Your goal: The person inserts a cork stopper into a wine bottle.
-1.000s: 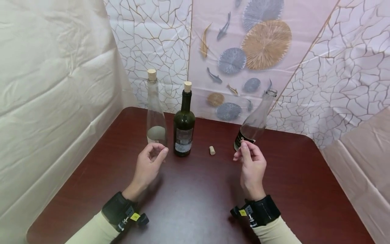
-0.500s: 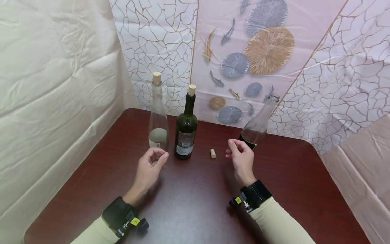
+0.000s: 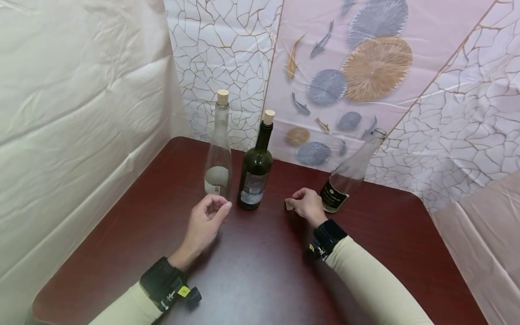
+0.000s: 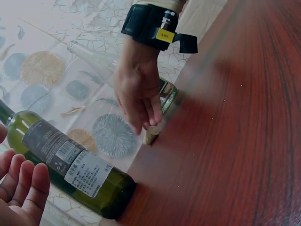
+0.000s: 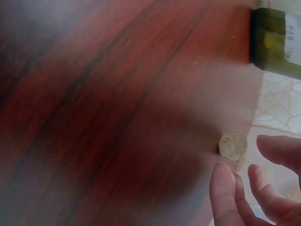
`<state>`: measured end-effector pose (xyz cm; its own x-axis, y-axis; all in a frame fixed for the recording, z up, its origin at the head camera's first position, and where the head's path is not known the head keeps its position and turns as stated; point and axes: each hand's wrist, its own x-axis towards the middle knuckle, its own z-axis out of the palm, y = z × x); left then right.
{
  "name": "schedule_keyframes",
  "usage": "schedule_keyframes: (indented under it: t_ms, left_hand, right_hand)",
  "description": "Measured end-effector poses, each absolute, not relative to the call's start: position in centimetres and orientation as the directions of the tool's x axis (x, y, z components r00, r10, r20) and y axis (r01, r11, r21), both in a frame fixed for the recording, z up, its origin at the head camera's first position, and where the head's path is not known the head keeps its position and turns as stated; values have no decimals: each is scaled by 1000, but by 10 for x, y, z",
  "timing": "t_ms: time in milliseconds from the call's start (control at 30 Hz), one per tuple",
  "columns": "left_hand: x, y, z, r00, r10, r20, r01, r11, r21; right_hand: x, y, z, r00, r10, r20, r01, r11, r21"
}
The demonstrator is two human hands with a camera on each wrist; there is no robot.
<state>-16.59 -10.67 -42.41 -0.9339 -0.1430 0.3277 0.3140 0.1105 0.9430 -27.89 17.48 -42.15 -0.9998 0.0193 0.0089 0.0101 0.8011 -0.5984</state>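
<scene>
A small loose cork (image 3: 289,206) lies on the table right of the green bottle. My right hand (image 3: 309,206) reaches down to it, fingertips right at the cork. In the right wrist view the thumb and fingers stand apart around the near side of the cork (image 5: 233,146), with a gap between them. My left hand (image 3: 205,223) hovers loosely curled and holds nothing, in front of the tall clear bottle (image 3: 219,151). Beside that one stands the dark green wine bottle (image 3: 257,167); both have corks in their necks. The black-labelled clear bottle (image 3: 345,180), uncorked, stands just behind my right hand.
The dark red wooden table (image 3: 260,266) ends at a patterned cloth backdrop (image 3: 317,113) behind the bottles. A pale cloth (image 3: 93,135) hangs along the left side.
My right hand has moved left and forward from in front of the black-labelled bottle down to the loose cork. The left hand keeps its pose; the head view has shifted slightly.
</scene>
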Motion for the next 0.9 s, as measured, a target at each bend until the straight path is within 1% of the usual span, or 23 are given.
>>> schedule_keyframes:
  t_ms: [167,333,567,800,900]
  left_hand:
    - [-159,-106,-409,-934,-120,336,324,112,939]
    - [-151,-108,-393,-936,-99,338,326,120,938]
    - [-167,-107,-424,-946,-102,307,298,93,950]
    - [-168,-102,-429,-960,-56,276,262,174,949]
    - [-169,-98,-426,-966,-24,258,248,207,947]
  right_hand:
    - [-283,172,-427,-1000,10,-13,15,847,-532]
    - [-283,168,-428,-1000,17,-14,22,845,-535]
    - [-280,172,-426,-999,6,-34,25,803,-596]
    - [-268,172,-418,-998,19,-58,52,752,-657]
    - [-260,170,-411,-998,-6,-67,43,714,-699]
